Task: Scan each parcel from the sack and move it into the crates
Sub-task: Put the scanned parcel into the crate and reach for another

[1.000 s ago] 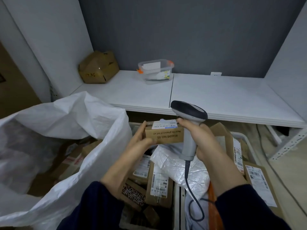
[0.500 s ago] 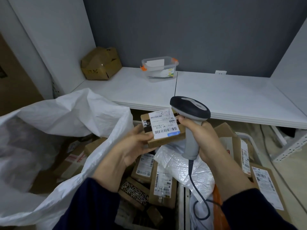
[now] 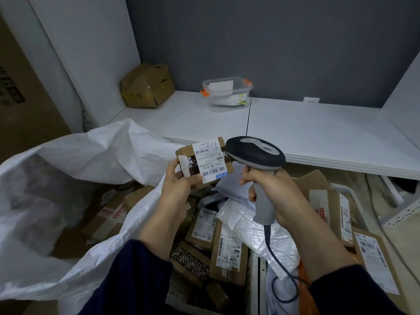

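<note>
Now parcel (image 3: pixel 205 161) in left hand (image 3: pixel 178 186).

Parcel (image 3: pixel 204 161) beside scanner (image 3: pixel 256 155), both handheld

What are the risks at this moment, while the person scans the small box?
The left hand pinches the small box only at one end, so it may slip into the crate below. The scanner, held by the right hand, sits very close beside the label, so the read might fail.
</note>
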